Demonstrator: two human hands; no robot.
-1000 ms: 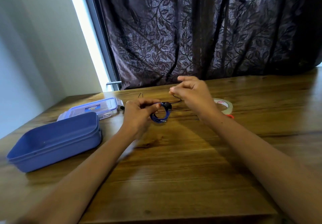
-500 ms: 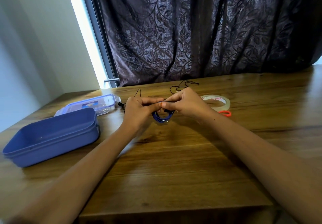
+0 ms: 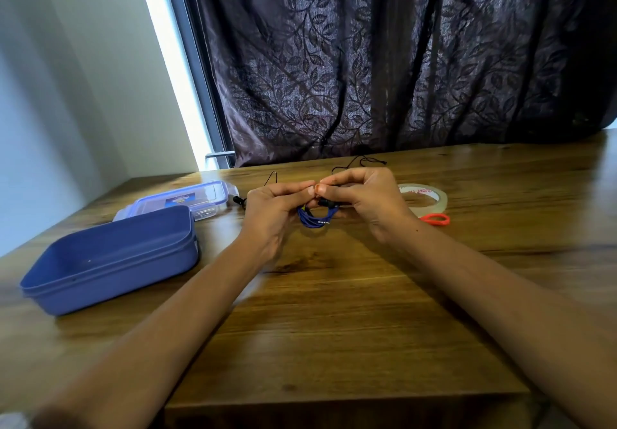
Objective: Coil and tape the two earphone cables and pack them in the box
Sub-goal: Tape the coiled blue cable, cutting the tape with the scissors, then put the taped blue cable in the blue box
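The top of the blue coiled cable (image 3: 315, 220) is covered by both hands. The black cable (image 3: 359, 161) runs out of sight behind the right hand (image 3: 367, 201). The orange object (image 3: 435, 219) is partly hidden. Tape roll (image 3: 424, 196) lettering is illegible.

This looks like a room in a home rather than a workplace. A heavy dark curtain (image 3: 384, 61) with a woven leaf pattern hangs right behind a wooden table (image 3: 334, 311), covering most of a window; a strip of daylight shows at its left edge beside a dark window frame (image 3: 197, 71). The wall (image 3: 66, 78) to the left is plain and pale. The tabletop has a warm, glossy grain finish, like household furniture. On it lie ordinary domestic items: an open blue plastic box (image 3: 110, 258), a clear snap-lock lid (image 3: 183, 200), and a roll of clear tape (image 3: 424, 196)
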